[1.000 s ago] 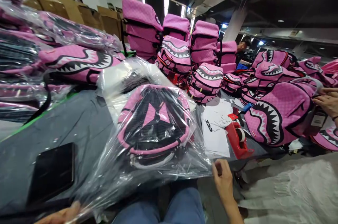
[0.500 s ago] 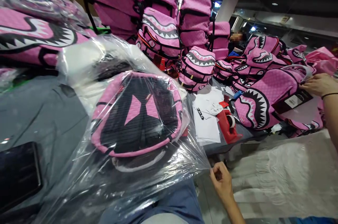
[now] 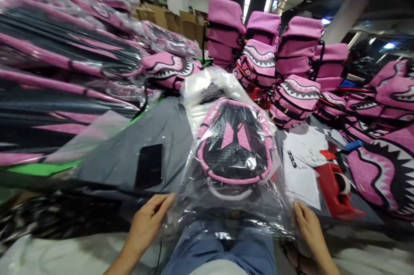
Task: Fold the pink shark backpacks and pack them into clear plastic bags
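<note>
A pink backpack [image 3: 210, 160] with a black padded back panel lies inside a clear plastic bag [image 3: 190, 206], its back facing up. A pale loop-shaped handle shows at its near end. My left hand [image 3: 150, 219] pinches the near left edge of the plastic bag. Opposite it, my right hand [image 3: 307, 223] has its fingers closed on the bag's right edge. The plastic is spread between both hands, above my lap. Under the backpack's far end lies a stack of clear plastic bags [image 3: 197, 111].
Left of the bag is a black phone [image 3: 149, 165]. To the right are white papers [image 3: 304, 184] and a red tape dispenser [image 3: 333, 193]. Wrapped backpacks [image 3: 64, 106] are piled at left; stacked pink backpacks [image 3: 226, 16] stand behind, and a shark-mouth backpack [image 3: 371, 167] lies at right.
The view has swung left. My left hand has come into view, gripping the plastic bag's left edge. My right hand still holds the right side. Another person's hand at the right is out of view.
</note>
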{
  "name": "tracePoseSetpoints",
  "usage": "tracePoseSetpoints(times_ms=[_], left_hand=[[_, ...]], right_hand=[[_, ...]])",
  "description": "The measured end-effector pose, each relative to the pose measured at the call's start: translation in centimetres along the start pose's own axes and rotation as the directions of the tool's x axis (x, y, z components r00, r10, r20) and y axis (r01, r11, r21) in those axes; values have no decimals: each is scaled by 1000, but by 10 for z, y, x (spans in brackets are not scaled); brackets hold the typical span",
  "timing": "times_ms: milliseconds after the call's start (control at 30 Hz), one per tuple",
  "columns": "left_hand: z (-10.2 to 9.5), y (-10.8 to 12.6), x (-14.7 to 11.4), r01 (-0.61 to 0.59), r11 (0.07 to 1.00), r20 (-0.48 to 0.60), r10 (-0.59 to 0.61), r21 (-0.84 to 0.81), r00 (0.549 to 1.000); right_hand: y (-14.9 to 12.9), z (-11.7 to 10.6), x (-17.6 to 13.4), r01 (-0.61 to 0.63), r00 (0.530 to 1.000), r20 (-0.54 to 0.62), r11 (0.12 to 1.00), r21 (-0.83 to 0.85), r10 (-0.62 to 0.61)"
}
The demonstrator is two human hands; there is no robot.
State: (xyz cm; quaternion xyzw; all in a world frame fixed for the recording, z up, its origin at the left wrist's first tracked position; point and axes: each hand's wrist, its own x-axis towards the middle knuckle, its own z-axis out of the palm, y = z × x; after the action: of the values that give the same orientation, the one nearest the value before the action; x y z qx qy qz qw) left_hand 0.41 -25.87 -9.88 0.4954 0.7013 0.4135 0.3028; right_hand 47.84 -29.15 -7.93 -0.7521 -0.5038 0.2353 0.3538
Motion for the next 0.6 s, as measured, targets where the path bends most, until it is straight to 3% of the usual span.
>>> tracePoseSetpoints(times_ms=[133,233,300,367,467,533,600], left_hand=[[-6,1,-1,91,986,28,-88,-143,996],[-11,3,5,121,970,17,-120,-213,993],[-14,8,10,212,924,49,-207,-320,977],[-16,13,12,360,800,121,-346,-481,930],[-20,13,10,518,618,263,-460,-591,848],[-23,7,7,504,673,287,-416,-541,863],[-24,-3,7,295,879,151,-256,-375,955]], right_hand=[[2,-4,11,13,999,-46,1000,2,-13],[-5,-8,18,-152,988,57,965,212,143],[-8,-7,20,-288,956,186,859,423,229],[-4,-5,16,-335,942,237,715,613,239],[8,0,1,-247,965,139,582,775,224],[16,0,-10,-153,982,56,591,792,179],[18,-2,-17,-77,994,6,662,746,109]])
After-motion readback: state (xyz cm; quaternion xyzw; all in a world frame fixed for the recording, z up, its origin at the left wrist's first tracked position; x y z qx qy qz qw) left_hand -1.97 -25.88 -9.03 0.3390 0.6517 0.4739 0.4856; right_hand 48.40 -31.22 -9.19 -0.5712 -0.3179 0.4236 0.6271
